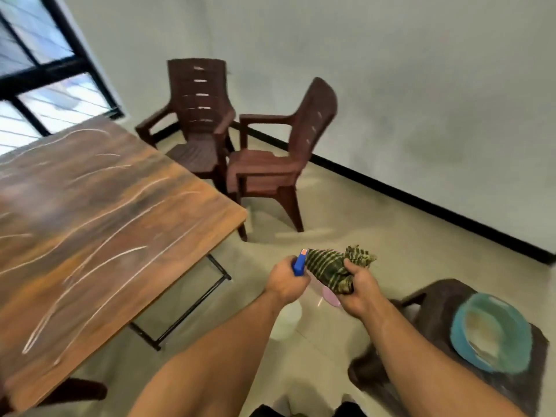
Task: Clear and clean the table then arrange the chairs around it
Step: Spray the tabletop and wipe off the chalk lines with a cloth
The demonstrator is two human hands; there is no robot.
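Note:
The wooden table (99, 212) fills the left of the view, its top streaked with curved wet marks. My left hand (285, 281) grips a spray bottle by its blue head (300, 264); the pinkish bottle body (329, 296) shows below, between my hands. My right hand (358, 291) holds a bunched green striped cloth (331, 267) against the sprayer. Both hands hover over the floor, to the right of the table's corner. Two brown plastic armchairs (195, 115) (279, 164) stand by the far wall beyond the table.
A third brown chair (436, 296) at lower right carries a teal plate (493, 329) with another dish on it. The table's black metal legs (186, 311) jut out near my left arm. Beige tiled floor (376, 230) lies between the chairs. A window (45, 70) is at upper left.

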